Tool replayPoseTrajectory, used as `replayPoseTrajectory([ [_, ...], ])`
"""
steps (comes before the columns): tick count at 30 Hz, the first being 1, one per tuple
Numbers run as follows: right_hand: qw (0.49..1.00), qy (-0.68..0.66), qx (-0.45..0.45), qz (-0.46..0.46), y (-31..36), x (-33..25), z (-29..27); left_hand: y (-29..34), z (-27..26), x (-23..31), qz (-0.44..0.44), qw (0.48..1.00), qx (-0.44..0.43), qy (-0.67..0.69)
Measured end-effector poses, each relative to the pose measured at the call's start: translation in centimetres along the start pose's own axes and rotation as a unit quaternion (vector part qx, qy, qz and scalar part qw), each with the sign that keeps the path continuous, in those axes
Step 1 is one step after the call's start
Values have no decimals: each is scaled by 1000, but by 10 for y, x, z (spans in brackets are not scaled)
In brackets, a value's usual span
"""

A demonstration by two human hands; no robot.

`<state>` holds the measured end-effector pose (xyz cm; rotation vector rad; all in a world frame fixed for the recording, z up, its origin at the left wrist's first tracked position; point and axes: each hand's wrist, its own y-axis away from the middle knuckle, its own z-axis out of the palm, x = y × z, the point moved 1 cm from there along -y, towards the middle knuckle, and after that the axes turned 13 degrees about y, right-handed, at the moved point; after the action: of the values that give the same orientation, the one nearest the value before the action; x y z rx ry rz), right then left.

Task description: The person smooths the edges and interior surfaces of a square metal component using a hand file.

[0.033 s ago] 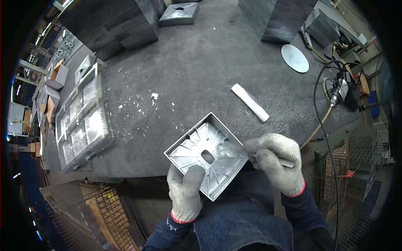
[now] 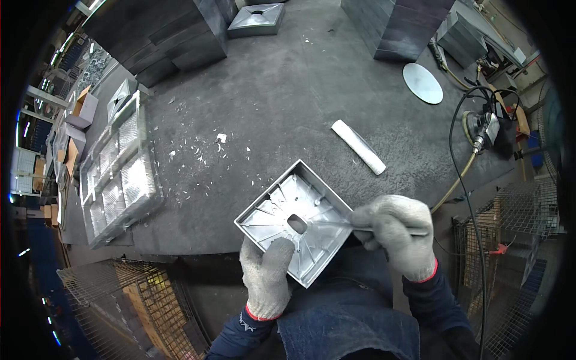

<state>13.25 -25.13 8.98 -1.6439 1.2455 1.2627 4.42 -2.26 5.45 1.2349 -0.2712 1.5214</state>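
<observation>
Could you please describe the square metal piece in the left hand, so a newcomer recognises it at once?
Find the big grey table; by its near edge is a gloved left hand. It holds a square, ribbed metal piece with a central hole. Unlike the similar piece on the table's far side, it is hand-held.

- My left hand (image 2: 266, 276) and right hand (image 2: 399, 234) flank the casting (image 2: 321, 213), filling the middle of the near edge of the bench (image 2: 288, 90).
- Past it, I could reach toward the far edge between the left stack (image 2: 174, 42) and right stack (image 2: 408, 30).
- The roll (image 2: 359, 147) lies slantwise beyond my right hand; both its ends can be rounded.
- A wrapped tray (image 2: 113, 174) blocks the left edge.
- Sander (image 2: 483, 129), hose (image 2: 444, 199) and cable (image 2: 482, 270) crowd the right.
</observation>
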Motion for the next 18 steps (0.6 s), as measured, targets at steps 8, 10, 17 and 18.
replayPoseTrajectory([
  [8, 992, -65, 99, -47, -12, 19, 7, -28, -23, 45, 5, 998, -39, -46],
  [10, 986, -103, 20, -130, -27, 20, 1, -42, -27, 59, -34, 988, -124, 90],
  [17, 945, 55, 0, -323, -76, 26, 42, -138, -52, 91, -73, 908, -400, -99],
  [18, 943, 66, -8, -325, -81, 27, 46, -142, -54, 89, -87, 928, -339, -128],
])
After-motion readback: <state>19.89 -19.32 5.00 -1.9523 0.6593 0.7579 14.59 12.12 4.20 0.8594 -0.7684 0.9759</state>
